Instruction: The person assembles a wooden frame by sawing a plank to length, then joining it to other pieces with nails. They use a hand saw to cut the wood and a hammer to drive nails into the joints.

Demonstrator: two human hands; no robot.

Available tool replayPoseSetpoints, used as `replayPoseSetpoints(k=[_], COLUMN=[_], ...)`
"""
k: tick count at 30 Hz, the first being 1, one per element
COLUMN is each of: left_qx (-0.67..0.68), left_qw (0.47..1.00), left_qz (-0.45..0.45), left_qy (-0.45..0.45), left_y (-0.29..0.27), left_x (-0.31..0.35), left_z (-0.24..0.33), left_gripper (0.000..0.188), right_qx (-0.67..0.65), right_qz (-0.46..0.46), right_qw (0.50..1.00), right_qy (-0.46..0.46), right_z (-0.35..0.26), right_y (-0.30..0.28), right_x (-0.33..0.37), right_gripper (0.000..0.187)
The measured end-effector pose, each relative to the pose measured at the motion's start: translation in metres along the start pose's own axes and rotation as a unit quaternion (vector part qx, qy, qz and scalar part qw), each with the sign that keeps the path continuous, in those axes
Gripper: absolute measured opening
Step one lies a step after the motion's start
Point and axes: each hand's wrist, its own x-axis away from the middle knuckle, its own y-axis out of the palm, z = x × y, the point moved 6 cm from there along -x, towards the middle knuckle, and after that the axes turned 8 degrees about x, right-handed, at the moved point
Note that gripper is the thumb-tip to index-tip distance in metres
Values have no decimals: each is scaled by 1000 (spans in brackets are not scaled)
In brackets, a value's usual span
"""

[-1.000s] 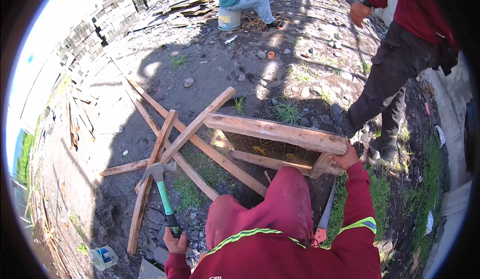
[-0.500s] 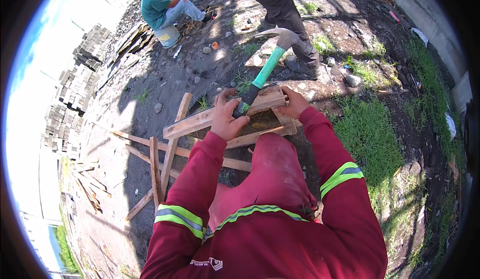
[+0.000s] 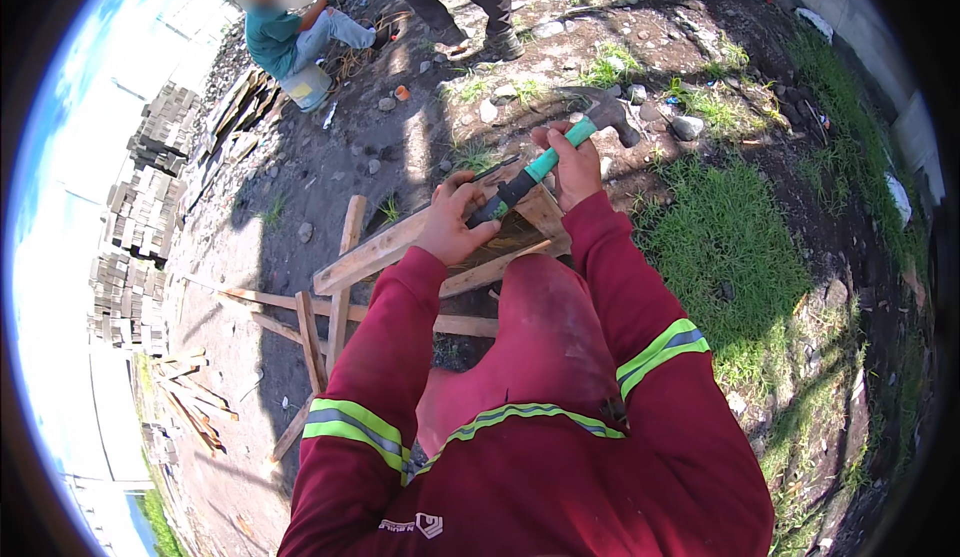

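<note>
A claw hammer (image 3: 545,161) with a green and black handle lies slantwise over the wooden frame, its metal head pointing up and to the right. My left hand (image 3: 452,225) is closed round the black grip at the lower end. Higher up, my right hand (image 3: 577,169) grips the green part just below the head. Beneath both hands is the frame of rough timber, with a long beam (image 3: 365,255) on its far side and a shorter bar (image 3: 490,272) close to my knee. My hands partly hide the frame's far right corner.
Loose wooden strips (image 3: 310,342) cross on the dirt at the left, and more sticks (image 3: 195,397) lie beyond. One person (image 3: 285,42) sits on a bucket; another person's dark-trousered legs (image 3: 485,7) stand ahead. Grass (image 3: 720,247) and stones are at the right, stacked blocks (image 3: 140,207) far left.
My right hand has left the frame's corner and taken hold of the hammer's handle near the head. The hammer has tipped lower to the right. The standing person has shifted left.
</note>
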Motion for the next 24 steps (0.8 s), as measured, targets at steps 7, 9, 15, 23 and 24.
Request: replayPoseSetpoints(k=[7,9,15,23,24], left_qx=[-226,-253,-299,-272,-271], left_qw=[972,963,954,962,962], left_qz=[-21,-34,0,16,12], left_qy=[-66,-85,-35,-5,-8], left_y=[12,24,40,37,36], left_x=[-25,-36,-46,-45,-48], left_z=[29,32,31,29,28], left_gripper=[98,90,71,68,67], right_qx=[66,291,827,765,754], right_qz=[49,22,-164,-506,-543], right_qw=[996,956,477,314,306], right_qy=[-29,34,248,245,205], right_z=[-109,-110,-12,117,126], right_y=[-87,-142,-268,-220,-207], right_x=[3,11,86,151,143], right_gripper=[15,9,30,43,42])
